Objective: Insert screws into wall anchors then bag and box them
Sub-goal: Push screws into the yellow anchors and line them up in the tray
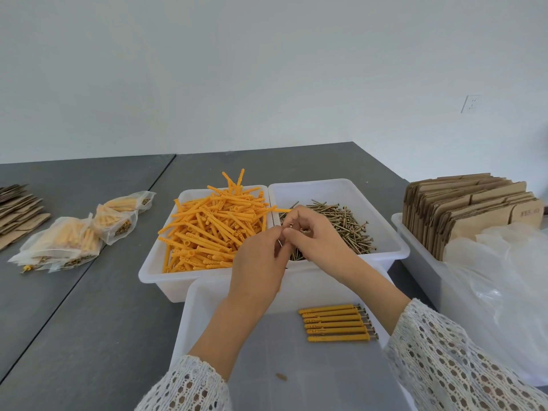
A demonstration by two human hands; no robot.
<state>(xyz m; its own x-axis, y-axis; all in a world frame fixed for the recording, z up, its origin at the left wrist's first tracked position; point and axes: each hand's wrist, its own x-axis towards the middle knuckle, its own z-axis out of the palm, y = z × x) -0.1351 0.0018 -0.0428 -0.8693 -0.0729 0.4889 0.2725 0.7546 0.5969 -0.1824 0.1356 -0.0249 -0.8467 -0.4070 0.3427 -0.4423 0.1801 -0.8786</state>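
Screw (pixel 280 242) steeply tilted between both hands

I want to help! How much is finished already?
Done: six anchors with screws lie in the near tray, and filled bags sit at left. Now: the left hand and right hand pinch a screw. Left: the heaped orange anchors, loose screws and flat cartons.

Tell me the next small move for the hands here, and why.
Probably push the screw pinched between the left hand and right hand fully into its anchor, then lay it beside the finished row in the near tray, since that row looks short of a bagful.
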